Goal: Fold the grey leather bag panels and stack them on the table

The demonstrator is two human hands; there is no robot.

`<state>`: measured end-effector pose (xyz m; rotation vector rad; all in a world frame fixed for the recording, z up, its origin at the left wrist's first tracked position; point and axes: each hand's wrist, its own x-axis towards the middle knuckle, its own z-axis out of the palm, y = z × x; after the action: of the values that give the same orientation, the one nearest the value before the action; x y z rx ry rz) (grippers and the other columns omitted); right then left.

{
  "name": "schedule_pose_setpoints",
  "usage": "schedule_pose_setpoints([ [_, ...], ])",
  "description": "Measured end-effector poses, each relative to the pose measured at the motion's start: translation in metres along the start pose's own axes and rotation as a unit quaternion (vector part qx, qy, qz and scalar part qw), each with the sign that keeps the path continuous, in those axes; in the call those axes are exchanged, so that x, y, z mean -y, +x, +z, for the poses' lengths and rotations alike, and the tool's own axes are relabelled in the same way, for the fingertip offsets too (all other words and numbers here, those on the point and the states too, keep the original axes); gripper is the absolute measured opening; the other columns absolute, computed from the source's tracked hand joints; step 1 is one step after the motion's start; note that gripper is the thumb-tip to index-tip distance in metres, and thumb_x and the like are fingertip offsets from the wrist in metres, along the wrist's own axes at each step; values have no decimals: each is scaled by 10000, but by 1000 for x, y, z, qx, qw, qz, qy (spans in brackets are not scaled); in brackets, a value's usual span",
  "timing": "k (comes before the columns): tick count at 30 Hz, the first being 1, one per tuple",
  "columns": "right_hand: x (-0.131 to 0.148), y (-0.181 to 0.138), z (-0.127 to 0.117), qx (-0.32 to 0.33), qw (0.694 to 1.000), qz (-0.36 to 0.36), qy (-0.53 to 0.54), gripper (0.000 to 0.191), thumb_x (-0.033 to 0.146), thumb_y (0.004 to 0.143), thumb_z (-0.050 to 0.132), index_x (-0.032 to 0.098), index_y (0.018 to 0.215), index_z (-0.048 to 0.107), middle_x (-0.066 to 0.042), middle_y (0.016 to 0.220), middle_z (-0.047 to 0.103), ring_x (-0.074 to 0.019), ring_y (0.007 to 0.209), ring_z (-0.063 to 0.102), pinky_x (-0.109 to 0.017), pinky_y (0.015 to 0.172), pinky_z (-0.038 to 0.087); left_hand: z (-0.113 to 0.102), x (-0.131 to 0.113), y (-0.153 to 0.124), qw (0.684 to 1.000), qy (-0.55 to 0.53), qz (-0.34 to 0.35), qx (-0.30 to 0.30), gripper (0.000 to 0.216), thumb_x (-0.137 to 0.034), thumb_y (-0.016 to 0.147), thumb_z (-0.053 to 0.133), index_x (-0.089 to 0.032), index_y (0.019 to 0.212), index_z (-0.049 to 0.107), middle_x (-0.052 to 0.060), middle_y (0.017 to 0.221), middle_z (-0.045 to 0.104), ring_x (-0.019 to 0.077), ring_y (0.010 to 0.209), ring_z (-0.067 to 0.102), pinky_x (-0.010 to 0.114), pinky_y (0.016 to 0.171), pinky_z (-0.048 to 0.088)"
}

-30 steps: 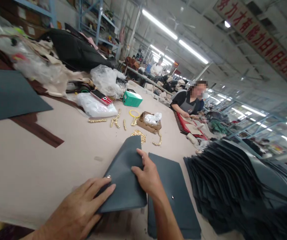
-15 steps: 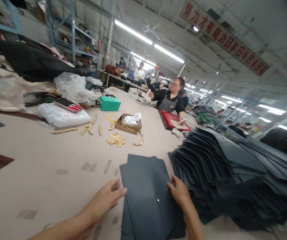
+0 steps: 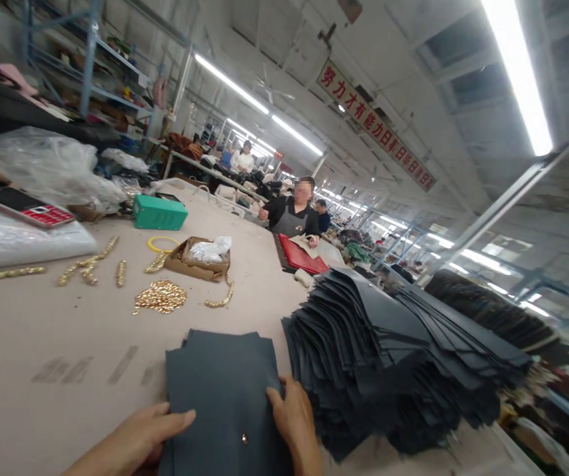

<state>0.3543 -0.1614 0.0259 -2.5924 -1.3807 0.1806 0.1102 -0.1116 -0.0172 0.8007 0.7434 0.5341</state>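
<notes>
In front of me on the table is a small pile of dark blue-grey leather panels point(image 3: 222, 390), their edges not quite lined up. A small gold metal fitting point(image 3: 244, 438) shows on the top panel. My left hand point(image 3: 152, 430) grips the pile's left edge, thumb lying on top and fingers mostly hidden below. Along the right edge, my right hand point(image 3: 291, 413) holds the pile with its thumb over the top. Close by on the right stands a tall, fanned stack of similar dark panels point(image 3: 358, 350).
Beyond the pile lie loose gold fittings point(image 3: 161, 297), gold strips point(image 3: 90, 261), a cardboard box point(image 3: 197, 264) and a yellow ring point(image 3: 162, 244). A green box point(image 3: 159, 212) and a red calculator-like device point(image 3: 41, 213) are farther left. Across the table, a person point(image 3: 297, 215) handles a red piece point(image 3: 301, 254).
My view has turned right, so everything sits farther left in the picture. My left thumb now lies farther over the pile's edge, and my right hand remains at the right edge.
</notes>
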Motion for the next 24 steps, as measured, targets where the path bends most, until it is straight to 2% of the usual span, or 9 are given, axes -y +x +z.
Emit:
schedule_pose_setpoints([
  [2, -6, 1, 3, 14, 1000, -6, 9, 414, 318, 889, 491, 100, 1223, 603, -144, 1197, 651, -256, 1154, 591, -300, 995, 429, 8, -10, -3, 995, -49, -50, 65, 453, -489, 589, 734, -155, 886, 659, 132, 859, 759, 346, 850, 714, 454, 850, 562],
  [5, -14, 1, 8, 32, 999, -8, 14, 445, 334, 902, 446, 90, 1252, 571, -168, 1232, 624, -276, 1171, 574, -329, 1007, 414, 14, -22, -6, 996, 55, -8, 63, 424, -442, 642, 648, -138, 938, 652, 129, 913, 754, 328, 911, 702, 429, 875, 545],
  [8, -19, -1, 11, 50, 999, -8, 17, 467, 349, 905, 416, 90, 1268, 557, -174, 1234, 624, -294, 1169, 575, -356, 1001, 416, 13, -28, -8, 986, 150, 65, -17, 496, -402, 632, 613, -131, 1047, 623, 150, 1076, 703, 338, 1052, 638, 443, 969, 477],
  [10, -21, -2, 12, 60, 998, -7, 18, 476, 354, 900, 411, 86, 1264, 561, -181, 1219, 634, -302, 1156, 586, -367, 987, 427, 7, -33, -9, 968, 200, 110, -100, 554, -390, 613, 637, -137, 1104, 601, 167, 1218, 613, 358, 1200, 523, 464, 1092, 334],
  [12, -21, -4, 11, 63, 998, -2, 21, 484, 353, 890, 416, 77, 1258, 567, -194, 1214, 636, -312, 1155, 588, -381, 979, 431, -1, -39, -8, 951, 232, 137, -154, 591, -398, 591, 651, -134, 1118, 598, 178, 1292, 539, 372, 1281, 428, 466, 1141, 232],
  [17, -17, -7, 11, 39, 998, 23, 53, 503, 345, 846, 473, 59, 1244, 584, -205, 1200, 642, -336, 1151, 588, -398, 981, 428, -19, -51, 0, 966, 189, 109, -142, 728, -497, 563, 635, -104, 1168, 539, 222, 1289, 567, 352, 1189, 551, 420, 978, 467],
  [20, -15, -7, 12, 22, 997, 31, 74, 507, 331, 820, 503, 65, 1242, 593, -178, 1196, 655, -310, 1139, 603, -359, 965, 449, -22, -50, 9, 981, 84, 46, -170, 829, -504, 483, 728, -119, 1178, 491, 251, 1349, 524, 339, 1195, 559, 363, 836, 543],
  [22, -14, -6, 13, 13, 995, 35, 96, 526, 326, 799, 525, 47, 1239, 594, -187, 1193, 656, -312, 1119, 616, -361, 955, 459, -21, -45, 16, 993, 5, 8, -118, 765, -477, 456, 804, -144, 1096, 549, 217, 1228, 632, 334, 1054, 649, 349, 754, 563],
  [24, -13, -5, 13, 6, 992, 34, 123, 531, 334, 775, 550, 36, 1209, 613, -200, 1187, 656, -321, 1095, 627, -370, 942, 468, -20, -37, 22, 999, -31, 1, -21, 609, -459, 485, 834, -140, 962, 630, 168, 972, 742, 328, 843, 711, 376, 722, 571],
])
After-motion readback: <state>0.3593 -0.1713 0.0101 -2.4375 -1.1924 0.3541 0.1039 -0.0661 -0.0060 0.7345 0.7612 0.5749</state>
